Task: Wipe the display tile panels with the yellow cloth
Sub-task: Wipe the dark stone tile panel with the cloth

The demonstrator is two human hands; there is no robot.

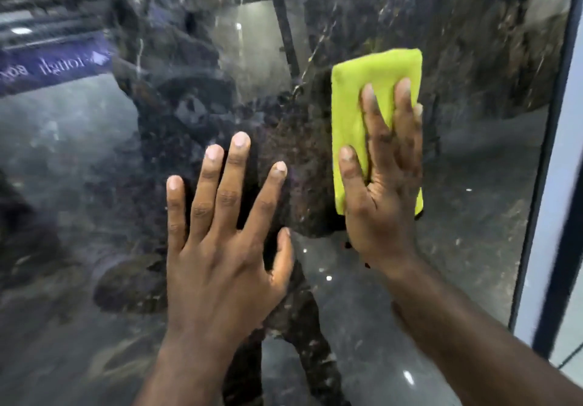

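Hands laid flat on a glossy dark marble-patterned display tile panel (473, 184).

A folded rectangular yellow cloth (362, 105) is pressed upright against the panel's right part by the right hand (383, 191), whose fingers are stretched flat over the cloth's lower half, thumb on its left edge. The left hand (220, 247) is spread wide, fingers apart, set bare on the panel just beside the cloth, to its lower left. A pale frame edge (549, 216) is seen bordering the panel at right.

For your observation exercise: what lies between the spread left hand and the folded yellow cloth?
Only bare glossy dark marble-look tile panel, seen in the head view.
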